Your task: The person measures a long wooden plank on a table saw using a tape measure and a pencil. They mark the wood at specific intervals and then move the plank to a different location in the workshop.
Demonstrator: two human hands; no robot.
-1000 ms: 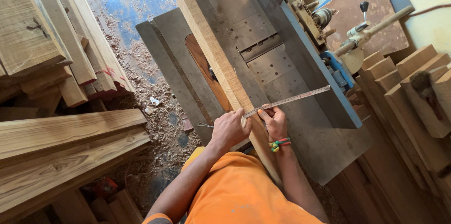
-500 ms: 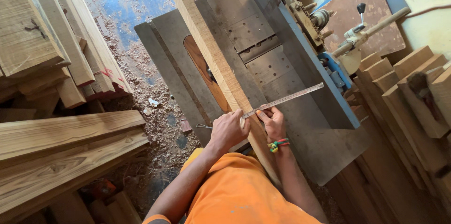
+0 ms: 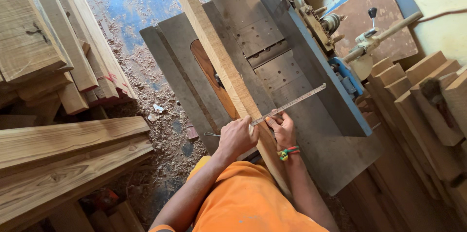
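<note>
Press the steel ruler (image 3: 292,104) flat and square across the wooden plank (image 3: 221,62); your left hand (image 3: 239,136) and right hand (image 3: 282,127) both pinch its near end.

Left hand (image 3: 237,137), right hand (image 3: 282,127) side by side

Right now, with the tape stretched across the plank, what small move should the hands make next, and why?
Probably square up the tape. It runs slanted across the plank onto the grey machine table. The left hand pins it at the plank's near edge while the right hand presses it just past the far edge. A slanted tape would likely read too long.
</note>
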